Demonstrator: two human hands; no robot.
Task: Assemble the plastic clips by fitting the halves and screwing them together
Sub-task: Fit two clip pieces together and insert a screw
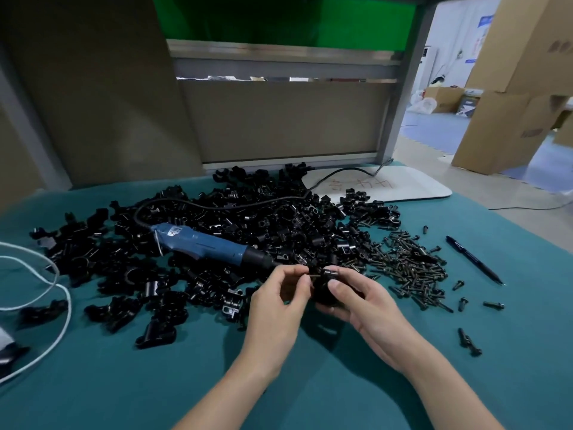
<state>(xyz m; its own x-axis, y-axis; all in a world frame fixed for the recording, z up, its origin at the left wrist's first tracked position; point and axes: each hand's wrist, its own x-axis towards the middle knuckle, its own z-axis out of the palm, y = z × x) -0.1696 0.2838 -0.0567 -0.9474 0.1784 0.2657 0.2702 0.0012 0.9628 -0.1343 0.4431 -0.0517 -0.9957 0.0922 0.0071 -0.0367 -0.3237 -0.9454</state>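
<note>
A teal mat [124, 383] covers the bench, with cardboard boxes [511, 103] standing far right on the floor. A broad pile of black clip halves [248, 212] spreads across the middle, and a blue electric screwdriver [204, 243] lies on top of it, its tip pointing right toward the hands. A heap of dark screws [409, 268] lies just right of the pile, with a pen [474, 259] further right. Near the centre, the right hand [366, 302] curls around a black clip [321, 291], thumb pressed on its front. The left hand [276, 308] pinches a screw [312, 276] between thumb and forefinger, right at the clip's upper edge. A white cord [59, 293] loops at the left.
</note>
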